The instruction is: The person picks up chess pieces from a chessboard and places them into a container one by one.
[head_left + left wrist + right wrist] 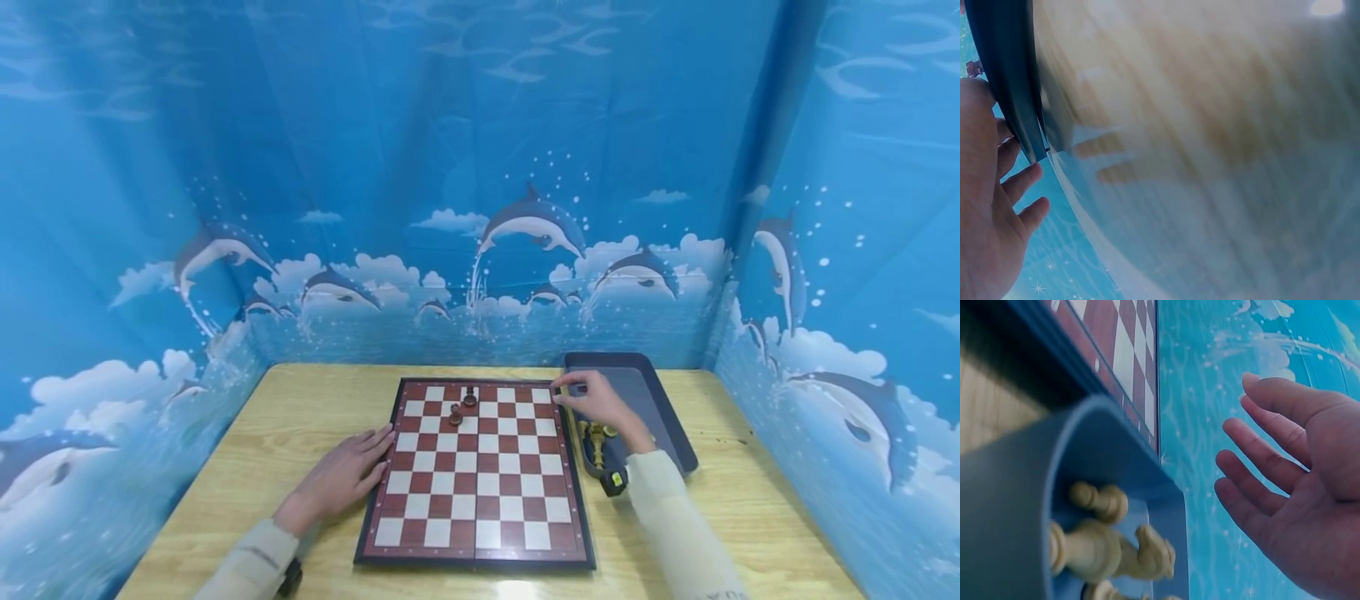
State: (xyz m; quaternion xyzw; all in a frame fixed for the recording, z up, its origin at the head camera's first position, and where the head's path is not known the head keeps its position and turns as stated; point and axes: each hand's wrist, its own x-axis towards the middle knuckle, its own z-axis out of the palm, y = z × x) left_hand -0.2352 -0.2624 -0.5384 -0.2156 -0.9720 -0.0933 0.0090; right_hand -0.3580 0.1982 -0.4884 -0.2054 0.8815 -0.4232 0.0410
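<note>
A red-and-white chessboard (pixel 477 475) with a dark rim lies flat on the table. Two reddish-brown chess pieces are on its far side: one upright piece (pixel 469 397) and a second piece (pixel 455 416) just nearer. My left hand (pixel 341 473) rests at the board's left edge, its fingertips touching the rim. Over the tray's left side, by the board's far right corner, is my right hand (pixel 597 400). In the right wrist view the right hand (pixel 1291 469) has loosely bent, spread fingers with nothing between them. Pale chess pieces (pixel 1094 550) lie in the tray (pixel 1054 462).
The dark grey tray (pixel 667 425) stands right of the board, close beside it. A small black box with a yellow-green mark (pixel 614 481) is at my right wrist. Wooden tabletop (pixel 315 400) surrounds the board, and a blue dolphin-print curtain (pixel 420 208) hangs behind and at both sides.
</note>
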